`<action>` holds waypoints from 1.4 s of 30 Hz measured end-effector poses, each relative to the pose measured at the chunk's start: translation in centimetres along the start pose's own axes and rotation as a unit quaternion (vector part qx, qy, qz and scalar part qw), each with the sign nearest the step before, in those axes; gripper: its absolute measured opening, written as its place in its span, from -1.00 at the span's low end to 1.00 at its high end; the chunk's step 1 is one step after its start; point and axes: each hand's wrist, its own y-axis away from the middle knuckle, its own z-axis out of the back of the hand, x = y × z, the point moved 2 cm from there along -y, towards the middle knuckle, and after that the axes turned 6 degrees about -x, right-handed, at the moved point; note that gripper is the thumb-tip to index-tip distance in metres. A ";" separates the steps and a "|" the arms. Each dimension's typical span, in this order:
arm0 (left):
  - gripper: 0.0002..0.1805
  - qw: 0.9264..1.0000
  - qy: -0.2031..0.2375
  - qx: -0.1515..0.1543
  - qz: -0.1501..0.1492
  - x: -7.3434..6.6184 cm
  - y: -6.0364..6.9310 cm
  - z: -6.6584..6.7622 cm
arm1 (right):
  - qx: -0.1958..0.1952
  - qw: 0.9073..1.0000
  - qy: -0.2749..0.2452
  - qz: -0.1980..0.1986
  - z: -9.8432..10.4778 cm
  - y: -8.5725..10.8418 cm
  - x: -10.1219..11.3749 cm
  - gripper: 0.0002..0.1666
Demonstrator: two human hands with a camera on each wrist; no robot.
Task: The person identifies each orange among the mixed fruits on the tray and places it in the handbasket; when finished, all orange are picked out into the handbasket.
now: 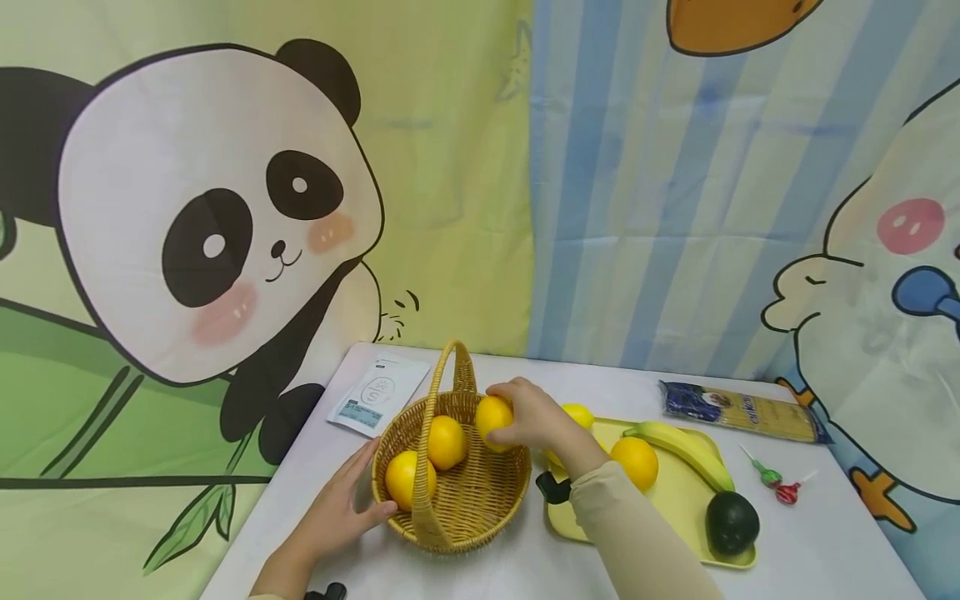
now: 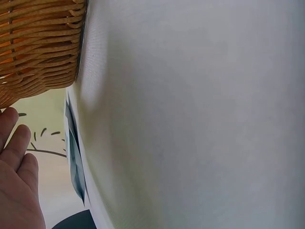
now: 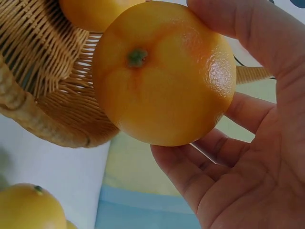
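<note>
My right hand (image 1: 536, 417) grips an orange (image 1: 493, 422) at the right part of the wicker basket (image 1: 480, 533). In the right wrist view the thumb and fingertips hold that orange (image 3: 164, 74) from its sides, with its green stem spot showing. Two more oranges (image 1: 447, 442) lie inside the basket, on the left. Against the basket's left side rests my left hand (image 1: 337, 508), its thumb near the rim and fingers extended. The left wrist view shows those fingers (image 2: 18, 148) fairly straight beside the woven wall (image 2: 40, 47).
Right of the basket, a yellow tray (image 1: 675, 500) bears an orange (image 1: 635, 463), bananas (image 1: 682, 450), lemons (image 1: 577, 415) and a dark green avocado-like fruit (image 1: 732, 523). Farther right are a pasta packet (image 1: 742, 410) and two lollipops (image 1: 787, 493). A white pouch (image 1: 381, 392) lies behind left.
</note>
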 end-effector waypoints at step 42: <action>0.14 1.000 0.001 0.011 0.018 -0.1 0.1 0.1 | 0.044 0.987 0.155 0.014 -4.7 -1.1 1.4 -0.18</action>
